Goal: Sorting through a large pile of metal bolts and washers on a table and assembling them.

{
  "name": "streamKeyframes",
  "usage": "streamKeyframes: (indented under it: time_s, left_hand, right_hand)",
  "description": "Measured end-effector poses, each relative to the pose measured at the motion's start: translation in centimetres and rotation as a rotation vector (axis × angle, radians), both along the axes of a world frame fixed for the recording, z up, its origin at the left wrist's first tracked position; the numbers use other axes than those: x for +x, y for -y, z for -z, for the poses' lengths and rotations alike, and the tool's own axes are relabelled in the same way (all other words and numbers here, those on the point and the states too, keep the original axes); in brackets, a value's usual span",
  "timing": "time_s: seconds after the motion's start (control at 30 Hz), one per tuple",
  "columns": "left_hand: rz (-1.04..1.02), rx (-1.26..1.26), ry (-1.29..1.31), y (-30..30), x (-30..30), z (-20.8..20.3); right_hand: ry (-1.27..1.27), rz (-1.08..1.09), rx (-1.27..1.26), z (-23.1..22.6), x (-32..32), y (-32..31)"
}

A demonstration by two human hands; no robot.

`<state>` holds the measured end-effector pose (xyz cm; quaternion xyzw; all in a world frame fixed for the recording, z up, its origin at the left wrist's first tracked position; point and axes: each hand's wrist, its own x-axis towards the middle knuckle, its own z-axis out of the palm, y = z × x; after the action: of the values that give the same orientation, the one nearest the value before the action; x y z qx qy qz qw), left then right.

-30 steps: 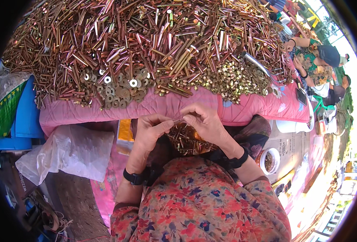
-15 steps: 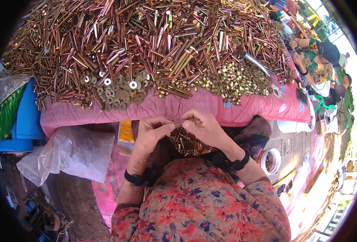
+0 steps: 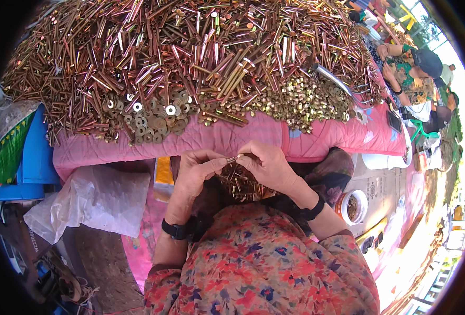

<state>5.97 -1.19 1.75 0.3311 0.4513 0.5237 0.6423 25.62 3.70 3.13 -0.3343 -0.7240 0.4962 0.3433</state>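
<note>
My left hand [image 3: 197, 167] and my right hand [image 3: 266, 167] meet over my lap, just off the near edge of a pink quilted cover [image 3: 227, 134]. Thumb and fingers of both are pinched on the ends of one small brass-coloured metal fastener [image 3: 231, 159]; its exact shape is partly hidden by the fingertips. Below the hands lies a heap of similar metal fasteners [image 3: 240, 184]. On the cover, flat washers [image 3: 156, 123] lie in front of my left hand, and small yellowish nuts [image 3: 301, 105] lie beyond my right.
A large pile of metal tubes [image 3: 153, 58] covers the far surface, with a curved metal handle [image 3: 332, 79] at its right. A clear plastic bag [image 3: 101, 202] hangs left, near a blue bin [image 3: 30, 157]. At right stand a white tub [image 3: 354, 207] and a seated person [image 3: 411, 79].
My fingertips have drawn closer together on the fastener, which sits slightly higher and flatter. My right fingers are bent more tightly. The pile and containers have not visibly changed.
</note>
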Motion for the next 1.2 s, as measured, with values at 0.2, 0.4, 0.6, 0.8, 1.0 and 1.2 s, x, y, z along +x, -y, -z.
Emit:
streamKeyframes:
  time_s: [0.2, 0.4, 0.6, 0.8, 1.0, 1.2]
  left_hand:
    - [0.001, -0.021, -0.001, -0.1, 0.3, -0.1]
    - [0.016, -0.031, -0.024, 0.0, 0.1, 0.1]
    - [0.247, 0.201, -0.466, -2.3, 0.5, -1.8]
    - [-0.241, 0.667, -1.399, -7.9, 0.2, 2.2]
    - [-0.085, 0.702, -1.550, -8.9, 0.1, 2.0]
    - [-0.162, 0.818, -1.556, -7.9, -1.4, -0.4]
  right_hand:
    - [0.153, 0.024, 0.427, -0.1, 0.0, -0.4]
    - [0.129, 0.021, 0.244, -1.2, -0.2, 0.0]
    - [0.417, 0.163, 0.220, 1.0, 0.5, -3.4]
    - [0.396, 0.248, 0.617, 3.7, -3.0, -6.6]
    - [0.592, 0.261, 0.358, 3.4, -2.9, -6.7]
    - [0.597, 0.360, 0.355, 2.1, -1.1, -5.8]
